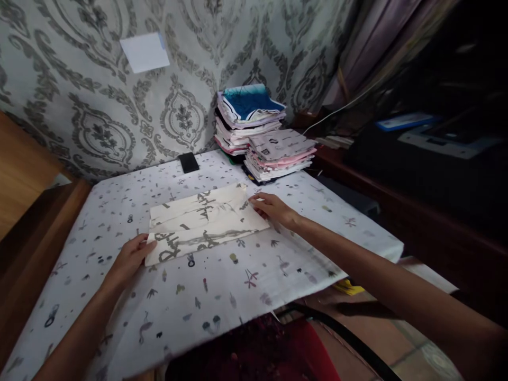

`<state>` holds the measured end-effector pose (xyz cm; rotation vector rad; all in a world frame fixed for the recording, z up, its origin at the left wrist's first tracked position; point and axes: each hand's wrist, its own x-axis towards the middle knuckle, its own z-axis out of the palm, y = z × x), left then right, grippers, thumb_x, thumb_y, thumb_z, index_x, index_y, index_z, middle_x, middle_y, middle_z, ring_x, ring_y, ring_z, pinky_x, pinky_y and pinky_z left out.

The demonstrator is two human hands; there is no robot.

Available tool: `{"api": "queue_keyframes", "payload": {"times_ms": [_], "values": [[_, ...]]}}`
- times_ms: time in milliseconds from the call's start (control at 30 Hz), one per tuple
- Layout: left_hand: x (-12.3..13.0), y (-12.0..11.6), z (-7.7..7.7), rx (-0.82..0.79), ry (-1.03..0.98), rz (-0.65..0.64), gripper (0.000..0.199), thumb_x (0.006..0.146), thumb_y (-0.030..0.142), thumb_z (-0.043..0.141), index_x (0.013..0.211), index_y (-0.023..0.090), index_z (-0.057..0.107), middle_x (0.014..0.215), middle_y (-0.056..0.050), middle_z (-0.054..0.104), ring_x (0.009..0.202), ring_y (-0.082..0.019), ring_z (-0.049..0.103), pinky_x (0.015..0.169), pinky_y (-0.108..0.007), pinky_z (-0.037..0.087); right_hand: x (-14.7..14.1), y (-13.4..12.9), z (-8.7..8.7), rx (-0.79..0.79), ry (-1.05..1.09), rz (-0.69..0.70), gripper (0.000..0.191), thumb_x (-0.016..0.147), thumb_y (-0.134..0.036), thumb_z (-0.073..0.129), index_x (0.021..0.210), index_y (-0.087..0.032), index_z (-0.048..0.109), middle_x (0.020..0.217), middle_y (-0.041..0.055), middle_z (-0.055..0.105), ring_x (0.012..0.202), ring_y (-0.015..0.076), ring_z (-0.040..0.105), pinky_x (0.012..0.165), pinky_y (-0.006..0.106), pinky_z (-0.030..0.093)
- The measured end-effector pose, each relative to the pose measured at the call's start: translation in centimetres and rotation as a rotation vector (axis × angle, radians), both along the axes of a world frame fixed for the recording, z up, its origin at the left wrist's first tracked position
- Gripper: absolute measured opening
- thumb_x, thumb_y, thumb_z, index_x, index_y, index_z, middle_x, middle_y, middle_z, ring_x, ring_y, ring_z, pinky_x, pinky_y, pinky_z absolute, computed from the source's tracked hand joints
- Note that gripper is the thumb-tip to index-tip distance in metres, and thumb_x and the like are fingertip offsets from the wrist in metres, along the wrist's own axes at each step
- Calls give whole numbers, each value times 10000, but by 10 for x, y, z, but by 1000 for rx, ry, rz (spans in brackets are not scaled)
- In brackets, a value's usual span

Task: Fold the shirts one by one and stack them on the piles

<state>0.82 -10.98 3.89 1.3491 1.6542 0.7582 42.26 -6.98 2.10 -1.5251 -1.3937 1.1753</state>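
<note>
A cream cloth (206,219) with dark lettering lies folded into a long strip on the patterned white table cover (238,296). At its left end, my left hand (130,256) pinches the edge between thumb and fingers. My right hand (273,209) is at the opposite end, its fingers bent together on the cloth's edge. Creases run along the strip between the two hands.
Two stacks of folded cloths stand at the back, the taller one (248,119) behind the shorter one (278,156). A small black object (188,162) lies near the wall. Wooden furniture (35,180) borders the left side; a dark red ledge (416,227) runs along the right.
</note>
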Motion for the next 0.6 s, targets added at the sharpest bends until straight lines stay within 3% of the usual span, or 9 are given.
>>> {"api": "queue_keyframes", "payload": {"times_ms": [100,200,333,433,600], "values": [[2,1,-4,67,54,-40,472,632,586,743,856,181,647,622,30,579,576,-163,515,490,-232,350,1,-1,-1,80,-121,104,327,763,-300,739,1062,-181,678,624,-59,562,541,106,496,517,229,412],[5,3,-6,110,117,-58,448,668,602,717,810,190,620,617,39,554,579,-160,502,503,-231,357,-3,2,-2,165,-274,167,271,758,-205,694,1025,-199,740,691,-41,609,588,107,532,572,233,440],[10,5,-6,159,192,-53,467,683,650,679,766,194,627,632,23,576,618,-181,523,534,-249,392,-12,7,0,179,-397,149,227,804,-161,630,954,-201,795,876,18,747,743,152,653,742,271,520],[13,2,-5,200,187,-42,486,696,679,654,745,197,623,617,25,566,603,-175,508,527,-250,383,-14,8,3,202,-433,146,228,796,-115,613,887,-198,805,901,30,776,809,183,680,806,288,527],[15,-8,-4,246,114,-34,492,756,677,619,850,195,649,676,23,597,629,-167,515,550,-243,394,-12,1,9,441,-526,184,251,860,-121,570,952,-213,784,953,45,760,818,179,680,805,296,521]]}}
